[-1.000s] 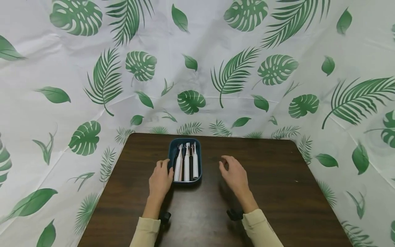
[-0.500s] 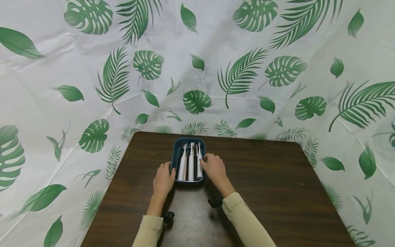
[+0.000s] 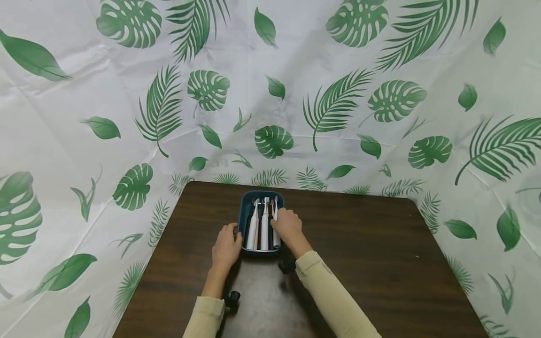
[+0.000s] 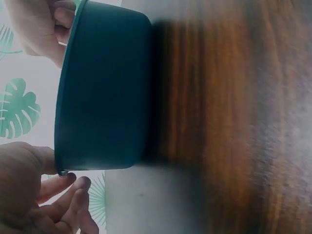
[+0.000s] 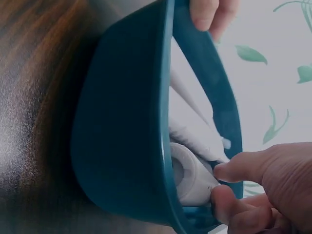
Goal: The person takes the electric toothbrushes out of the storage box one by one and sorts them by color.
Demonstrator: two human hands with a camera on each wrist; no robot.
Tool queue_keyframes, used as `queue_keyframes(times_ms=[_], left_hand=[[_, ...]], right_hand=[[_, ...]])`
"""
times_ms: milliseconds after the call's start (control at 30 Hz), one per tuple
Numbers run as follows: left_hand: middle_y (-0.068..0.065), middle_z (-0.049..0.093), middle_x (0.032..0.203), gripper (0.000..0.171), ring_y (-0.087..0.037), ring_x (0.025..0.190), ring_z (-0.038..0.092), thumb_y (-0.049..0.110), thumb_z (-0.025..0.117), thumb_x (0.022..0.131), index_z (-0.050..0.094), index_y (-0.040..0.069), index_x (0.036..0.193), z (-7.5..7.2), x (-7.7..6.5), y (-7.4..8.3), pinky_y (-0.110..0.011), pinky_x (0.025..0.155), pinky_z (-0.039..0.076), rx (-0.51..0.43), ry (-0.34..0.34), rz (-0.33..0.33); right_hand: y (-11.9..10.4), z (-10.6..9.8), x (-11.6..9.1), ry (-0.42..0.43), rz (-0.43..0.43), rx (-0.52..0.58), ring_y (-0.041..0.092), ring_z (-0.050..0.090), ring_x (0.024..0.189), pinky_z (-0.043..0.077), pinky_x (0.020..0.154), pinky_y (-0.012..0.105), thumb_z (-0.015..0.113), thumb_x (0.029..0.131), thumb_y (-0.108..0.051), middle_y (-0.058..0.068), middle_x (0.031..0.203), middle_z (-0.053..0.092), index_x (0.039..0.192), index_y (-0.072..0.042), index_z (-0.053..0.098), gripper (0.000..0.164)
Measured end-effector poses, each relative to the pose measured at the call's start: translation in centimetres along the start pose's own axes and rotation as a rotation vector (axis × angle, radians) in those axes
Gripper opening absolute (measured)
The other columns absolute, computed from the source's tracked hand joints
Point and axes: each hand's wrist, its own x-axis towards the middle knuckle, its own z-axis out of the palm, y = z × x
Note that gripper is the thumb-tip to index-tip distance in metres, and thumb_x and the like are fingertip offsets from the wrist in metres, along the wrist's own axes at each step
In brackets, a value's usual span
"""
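A dark blue plastic bin (image 3: pixel 243 213) sits on the table with several electric toothbrushes (image 3: pixel 264 230) lying in it, white, pink and black. My left hand (image 3: pixel 226 246) grips the bin's left rim; in the left wrist view its thumb goes over the edge while the other fingers (image 4: pixel 73 204) stay outside the wall. At the bin's right side, my right hand (image 3: pixel 289 227) reaches in. Its thumb and index finger pinch the rightmost white electric toothbrush (image 5: pixel 192 175), whose round base faces the camera in the right wrist view. Part of that toothbrush is hidden behind the hand.
The brown wooden table (image 3: pixel 359 253) extends to both sides of the bin and in front of it. A white cloth with green leaf prints (image 3: pixel 236 164) hangs behind the table's far edge. Dark wrist-camera mounts (image 3: pixel 232 299) hang under both wrists.
My right hand has come left from above the table to the bin and now has its fingers on the rightmost toothbrush. The left hand has stayed at the bin's left rim.
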Motion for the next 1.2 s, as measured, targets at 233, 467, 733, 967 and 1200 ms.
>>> queue_keyframes(times_ms=[233,467,733,967,1200], left_hand=[[-0.008,0.059,0.126,0.038,-0.026,0.115,0.058,0.027,0.057,0.099,0.055,0.014,0.135,0.3,0.0,-0.3,-0.056,0.082,0.051,-0.024,-0.024,-0.017],[-0.008,0.058,0.126,0.041,-0.026,0.115,0.057,0.028,0.056,0.1,0.053,0.014,0.138,0.3,0.0,-0.5,-0.054,0.081,0.052,-0.031,-0.036,0.003],[-0.008,0.058,0.124,0.042,-0.026,0.114,0.057,0.027,0.055,0.1,0.051,0.014,0.14,0.7,-0.1,-0.7,-0.053,0.083,0.052,-0.044,-0.041,0.0],[-0.012,0.059,0.127,0.042,-0.03,0.115,0.06,0.026,0.056,0.1,0.05,0.011,0.139,0.9,0.0,-0.9,-0.055,0.086,0.051,-0.045,-0.044,0.038],[-0.012,0.06,0.126,0.042,-0.03,0.111,0.061,0.026,0.056,0.1,0.05,0.01,0.139,0.9,0.2,-1.2,-0.055,0.083,0.052,-0.036,-0.044,0.041]], right_hand=[[0.0,0.5,0.6,-0.013,0.007,-0.035,0.025,0.056,0.06,0.046,0.055,0.046,0.066,0.091,-0.029,0.006,0.066,0.058,0.067,-0.012,0.056,0.03],[-0.1,0.6,0.8,-0.033,0.021,-0.035,0.025,0.056,0.058,0.046,0.052,0.043,0.067,0.087,-0.031,0.007,0.067,0.058,0.068,-0.012,0.058,0.028],[0.2,0.8,0.5,-0.035,0.031,0.029,0.025,0.056,0.06,0.046,0.052,0.042,0.069,0.085,-0.042,0.007,0.069,0.059,0.07,-0.012,0.061,0.035],[0.5,0.9,0.2,0.052,0.04,0.022,0.025,0.054,0.058,0.044,0.052,0.042,0.065,0.084,-0.049,0.006,0.068,0.056,0.077,-0.01,0.058,0.04],[0.7,0.2,-0.7,0.168,0.021,0.001,0.025,0.053,0.056,0.044,0.051,0.043,0.06,0.083,-0.054,0.007,0.066,0.055,0.082,-0.01,0.055,0.044]])
